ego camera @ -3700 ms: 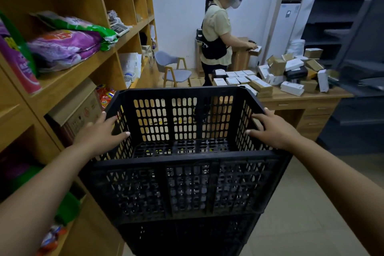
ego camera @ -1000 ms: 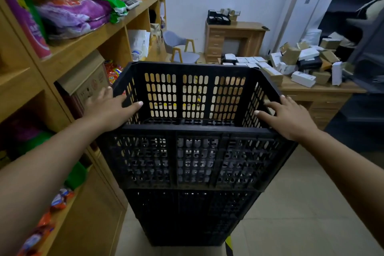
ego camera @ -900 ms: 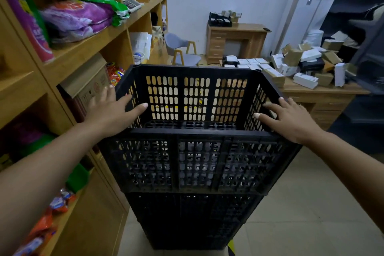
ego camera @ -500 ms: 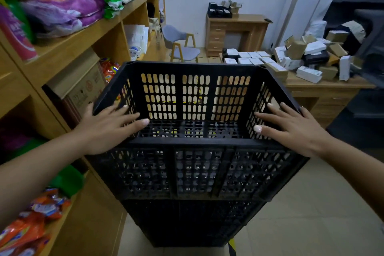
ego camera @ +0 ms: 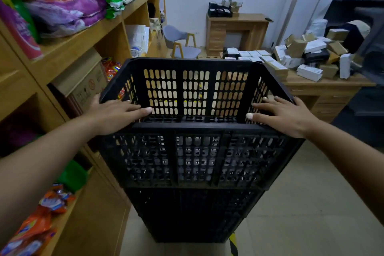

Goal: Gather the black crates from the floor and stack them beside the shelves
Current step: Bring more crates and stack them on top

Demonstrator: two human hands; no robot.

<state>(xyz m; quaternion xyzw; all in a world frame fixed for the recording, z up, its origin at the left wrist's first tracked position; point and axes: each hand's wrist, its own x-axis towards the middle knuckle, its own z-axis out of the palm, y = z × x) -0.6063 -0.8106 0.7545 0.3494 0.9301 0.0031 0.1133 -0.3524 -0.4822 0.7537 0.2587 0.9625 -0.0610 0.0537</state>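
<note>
Black plastic, slotted on every wall: your top crate [ego camera: 195,151] sits on the lower crates [ego camera: 193,214] of a stack that stands on the tiled floor [ego camera: 311,203], its left side just beside the wooden shelves [ego camera: 87,41]. Your left hand [ego camera: 116,114] lies flat over the near-left corner of the rim, fingers [ego camera: 143,110] stretched out and close together, pointing across the opening. Your right hand [ego camera: 284,116] rests on the near-right corner, fingers [ego camera: 259,108] slightly spread over the rim's inner edge. Neither hand is curled around the plastic.

Compared with half a second ago, both hands have slid a little further inward along the rim and flattened, and the crate looks squarer on the stack below it. The person who stood at the far desk a few seconds ago is gone from view.

To your left, the shelf edges run close to the crate wall, with a cardboard box [ego camera: 83,83] and snack packets [ego camera: 35,230] near it. To your right the floor lies open as far as the desk [ego camera: 324,87] heaped with small boxes [ego camera: 307,58]. A yellow-and-black strip [ego camera: 233,243] shows at the stack's near-right foot.
</note>
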